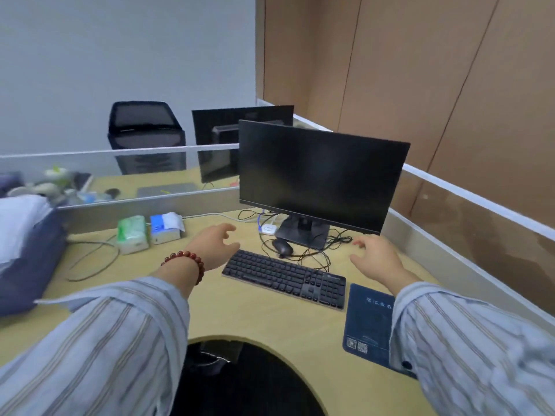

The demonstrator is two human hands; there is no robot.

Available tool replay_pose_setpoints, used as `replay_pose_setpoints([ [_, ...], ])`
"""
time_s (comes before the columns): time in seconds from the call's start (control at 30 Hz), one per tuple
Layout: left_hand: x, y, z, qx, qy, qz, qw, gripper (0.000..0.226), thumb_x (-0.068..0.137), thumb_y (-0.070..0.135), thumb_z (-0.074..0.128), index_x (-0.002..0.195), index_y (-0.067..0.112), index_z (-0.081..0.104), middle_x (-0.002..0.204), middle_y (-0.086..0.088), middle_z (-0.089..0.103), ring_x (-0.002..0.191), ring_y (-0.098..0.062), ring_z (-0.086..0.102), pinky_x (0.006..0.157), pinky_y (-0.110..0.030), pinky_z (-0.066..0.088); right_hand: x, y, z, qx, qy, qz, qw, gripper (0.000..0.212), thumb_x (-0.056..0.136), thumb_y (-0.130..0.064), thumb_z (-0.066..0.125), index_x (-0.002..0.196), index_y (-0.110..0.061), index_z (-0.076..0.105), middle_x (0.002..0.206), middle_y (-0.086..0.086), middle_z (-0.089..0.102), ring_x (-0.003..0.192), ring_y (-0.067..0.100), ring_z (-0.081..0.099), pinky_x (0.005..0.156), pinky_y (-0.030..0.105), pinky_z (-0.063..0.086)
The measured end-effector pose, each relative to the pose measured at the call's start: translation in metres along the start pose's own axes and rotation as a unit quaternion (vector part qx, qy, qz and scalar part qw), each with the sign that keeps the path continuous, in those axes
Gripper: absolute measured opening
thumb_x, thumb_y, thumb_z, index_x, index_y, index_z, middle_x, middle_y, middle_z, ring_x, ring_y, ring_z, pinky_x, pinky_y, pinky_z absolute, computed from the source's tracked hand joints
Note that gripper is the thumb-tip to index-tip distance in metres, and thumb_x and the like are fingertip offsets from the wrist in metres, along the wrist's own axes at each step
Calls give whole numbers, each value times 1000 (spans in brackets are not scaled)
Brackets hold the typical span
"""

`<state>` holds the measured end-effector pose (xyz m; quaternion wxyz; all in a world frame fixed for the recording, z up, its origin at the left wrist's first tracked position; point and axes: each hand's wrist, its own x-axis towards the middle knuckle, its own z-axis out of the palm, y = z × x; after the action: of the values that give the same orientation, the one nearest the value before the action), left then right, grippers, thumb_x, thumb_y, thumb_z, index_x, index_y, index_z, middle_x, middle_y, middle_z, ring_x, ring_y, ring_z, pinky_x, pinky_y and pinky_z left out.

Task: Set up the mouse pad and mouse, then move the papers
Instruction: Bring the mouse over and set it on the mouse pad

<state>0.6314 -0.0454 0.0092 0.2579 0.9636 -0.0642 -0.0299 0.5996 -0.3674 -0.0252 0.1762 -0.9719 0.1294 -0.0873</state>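
Mouse pad [368,321], dark blue with pale print, lies flat on the counter [246,313] just right of the black keyboard [285,279], its right side hidden under my right sleeve. Behind the keyboard stands the dark monitor [321,175], and at the foot of its stand sits the black mouse [282,247], in a tangle of thin cables. I can make out no papers for certain.

I judge the step in hand to be fetching the mouse to the pad. To do it well I should lift it clear of the loops instead of dragging it, let its cord trail free over the keyboard's far edge, then set it down square on the pad.

My left hand [214,246], a red bead bracelet at the wrist, hovers above the keyboard's left end, palm down, fingers loosely spread, its grip empty. My right hand [377,259] hangs over the bare counter right of the stand, fingers splayed and slightly curled, likewise holding nothing and touching nothing.
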Motion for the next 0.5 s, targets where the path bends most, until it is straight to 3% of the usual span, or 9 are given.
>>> replay_pose_setpoints([
  [0.37, -10, -138, -86, -154, 156, -143, 965, 54, 87, 40, 58, 135, 19, 47, 122, -4, 62, 93, -17, 55, 81, -28, 41, 51, -184, 83, 93, -64, -131, 985, 41, 83, -35, 63, 119, -16, 61, 119, 3, 62, 109, 21, 58, 88, 34, 49],
  [0.5, 6, -186, -94, -189, 189, -191, 945, 50, 86, 40, 59, 130, 17, 52, 121, -6, 63, 95, -17, 56, 83, -26, 41, 85, -240, 127, 100, -105, -172, 974, 40, 83, -38, 63, 118, -17, 61, 120, 1, 63, 106, 19, 60, 87, 30, 45],
])
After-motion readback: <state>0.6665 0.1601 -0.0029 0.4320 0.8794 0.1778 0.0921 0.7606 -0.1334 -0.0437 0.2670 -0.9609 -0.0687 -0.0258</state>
